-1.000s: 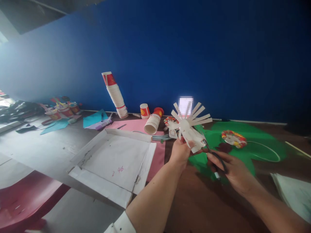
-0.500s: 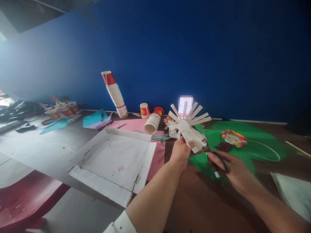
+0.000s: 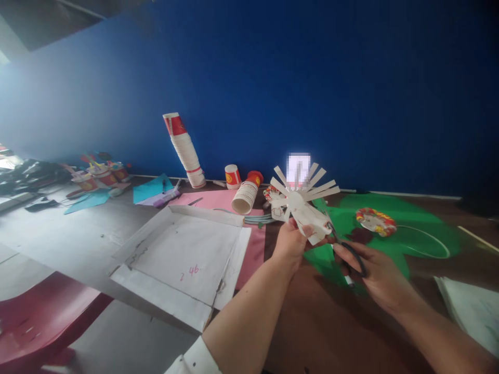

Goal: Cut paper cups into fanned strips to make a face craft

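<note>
My left hand point(image 3: 293, 243) is closed on a paper cup point(image 3: 295, 201) whose wall is cut into strips that fan out from its round base. Part of the wall is still wide and uncut at the lower right. In my right hand point(image 3: 376, 270) is a pair of scissors point(image 3: 355, 254) with dark handles, its blades against the uncut part of the cup. Just beyond lies green paper point(image 3: 413, 213), and on it a ring wrapped in red and yellow point(image 3: 376, 222) with a thin white cord.
A tall leaning stack of paper cups point(image 3: 187, 153) stands by the blue wall. Right of it are a single cup point(image 3: 233, 177) and a tipped stack point(image 3: 245, 200). The white box lid point(image 3: 183, 259) lies left of my arm on pink paper point(image 3: 253, 254). A red chair point(image 3: 42, 317) is at lower left.
Hardly anything differs. The scissors and the cup's uncut part have shifted very slightly; both hands keep their hold.
</note>
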Demonstrator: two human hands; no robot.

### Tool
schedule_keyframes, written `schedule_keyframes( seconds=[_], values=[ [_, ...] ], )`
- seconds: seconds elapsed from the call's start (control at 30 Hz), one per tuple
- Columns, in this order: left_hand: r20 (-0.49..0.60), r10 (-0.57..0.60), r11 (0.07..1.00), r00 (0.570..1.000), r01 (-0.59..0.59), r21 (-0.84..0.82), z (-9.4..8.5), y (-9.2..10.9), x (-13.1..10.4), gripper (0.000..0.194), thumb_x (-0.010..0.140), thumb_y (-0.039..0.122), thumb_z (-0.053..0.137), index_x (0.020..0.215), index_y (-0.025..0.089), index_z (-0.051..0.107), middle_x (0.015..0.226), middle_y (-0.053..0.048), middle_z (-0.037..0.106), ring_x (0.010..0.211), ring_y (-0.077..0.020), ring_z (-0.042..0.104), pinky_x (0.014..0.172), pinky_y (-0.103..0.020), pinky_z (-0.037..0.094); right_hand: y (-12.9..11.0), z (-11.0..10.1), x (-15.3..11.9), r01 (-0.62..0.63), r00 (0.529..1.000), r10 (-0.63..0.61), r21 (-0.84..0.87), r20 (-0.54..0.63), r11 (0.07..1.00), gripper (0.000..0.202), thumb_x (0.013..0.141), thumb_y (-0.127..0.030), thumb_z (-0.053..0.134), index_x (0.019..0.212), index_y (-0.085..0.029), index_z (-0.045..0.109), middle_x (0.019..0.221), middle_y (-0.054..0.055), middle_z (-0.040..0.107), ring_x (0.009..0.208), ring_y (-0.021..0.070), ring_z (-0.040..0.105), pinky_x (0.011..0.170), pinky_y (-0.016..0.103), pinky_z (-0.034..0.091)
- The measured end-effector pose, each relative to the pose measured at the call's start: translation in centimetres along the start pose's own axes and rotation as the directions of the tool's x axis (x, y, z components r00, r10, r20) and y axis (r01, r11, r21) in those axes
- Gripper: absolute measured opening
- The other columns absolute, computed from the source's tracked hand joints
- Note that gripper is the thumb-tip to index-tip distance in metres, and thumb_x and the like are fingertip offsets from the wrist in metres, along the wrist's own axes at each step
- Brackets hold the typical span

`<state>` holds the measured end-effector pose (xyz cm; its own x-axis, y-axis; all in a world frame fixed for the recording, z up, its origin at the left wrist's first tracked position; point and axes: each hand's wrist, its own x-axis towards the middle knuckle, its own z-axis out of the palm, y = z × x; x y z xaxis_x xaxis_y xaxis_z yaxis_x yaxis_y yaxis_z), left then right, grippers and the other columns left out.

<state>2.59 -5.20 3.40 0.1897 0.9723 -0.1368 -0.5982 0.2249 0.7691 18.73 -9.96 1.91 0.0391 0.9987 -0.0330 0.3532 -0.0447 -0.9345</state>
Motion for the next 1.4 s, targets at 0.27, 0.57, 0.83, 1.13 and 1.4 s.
schedule_keyframes(
  seconds=[0.27, 0.57, 0.83, 1.13, 1.4],
  values=[
    [0.001, -0.001, 1.0, 1.0, 0.001, 0.014, -0.1, 0.0, 0.1, 0.032, 0.058, 0.017, 0.07, 0.09, 0.013, 0.069, 0.081, -0.006, 0.072, 0.069, -0.0186, 0.067, 0.066, -0.031, 0.057, 1.2, -0.2, 0.3, -0.017, 0.999, 0.016, 0.023, 0.027, 1.0, 0.045, 0.08, -0.067, 0.067, 0.079, -0.022, 0.071, 0.06, -0.001, 0.06, 0.056, 0.0134, 0.048, 0.051, 0.025, 0.037],
    [-0.01, 0.069, 0.995, 0.998, -0.068, 0.077, -0.5, -0.1, 0.4, 0.03, 0.062, 0.016, 0.07, 0.091, 0.015, 0.067, 0.084, -0.005, 0.072, 0.072, -0.0189, 0.067, 0.062, -0.028, 0.057, 0.9, -0.1, 0.3, -0.051, 0.998, 0.048, 0.066, 0.051, 0.996, 0.05, 0.077, -0.069, 0.068, 0.064, -0.021, 0.063, 0.058, -0.002, 0.057, 0.054, 0.0124, 0.046, 0.051, 0.025, 0.036],
    [-0.002, 0.043, 0.993, 0.999, -0.043, 0.114, -0.8, -0.1, 0.6, 0.03, 0.068, 0.017, 0.069, 0.097, 0.015, 0.065, 0.091, -0.006, 0.072, 0.075, -0.0198, 0.069, 0.072, -0.034, 0.059, 1.0, -0.2, 0.2, -0.074, 0.996, 0.069, 0.109, 0.05, 0.991, 0.047, 0.075, -0.067, 0.072, 0.075, -0.021, 0.067, 0.06, -0.002, 0.057, 0.055, 0.0128, 0.048, 0.051, 0.026, 0.037],
    [-0.027, 0.046, 0.994, 0.999, -0.043, 0.104, -0.7, -0.1, 0.7, 0.028, 0.067, 0.018, 0.072, 0.094, 0.015, 0.067, 0.09, -0.007, 0.072, 0.078, -0.0221, 0.07, 0.075, -0.039, 0.059, 0.1, 0.1, -0.1, -0.108, 0.994, 0.107, 0.117, 0.021, 0.987, 0.052, 0.072, -0.07, 0.072, 0.088, -0.021, 0.072, 0.06, -0.001, 0.057, 0.054, 0.0148, 0.048, 0.048, 0.027, 0.038],
    [0.02, 0.035, 0.997, 0.999, -0.037, 0.074, -0.4, 0.1, 0.2, 0.031, 0.062, 0.017, 0.072, 0.093, 0.016, 0.068, 0.085, -0.006, 0.072, 0.074, -0.0203, 0.067, 0.073, -0.035, 0.058, 1.1, 0.1, 0.1, -0.056, 0.998, 0.051, 0.115, 0.043, 0.992, 0.045, 0.079, -0.066, 0.069, 0.082, -0.021, 0.07, 0.06, -0.002, 0.057, 0.054, 0.0121, 0.044, 0.048, 0.025, 0.035]
  ],
)
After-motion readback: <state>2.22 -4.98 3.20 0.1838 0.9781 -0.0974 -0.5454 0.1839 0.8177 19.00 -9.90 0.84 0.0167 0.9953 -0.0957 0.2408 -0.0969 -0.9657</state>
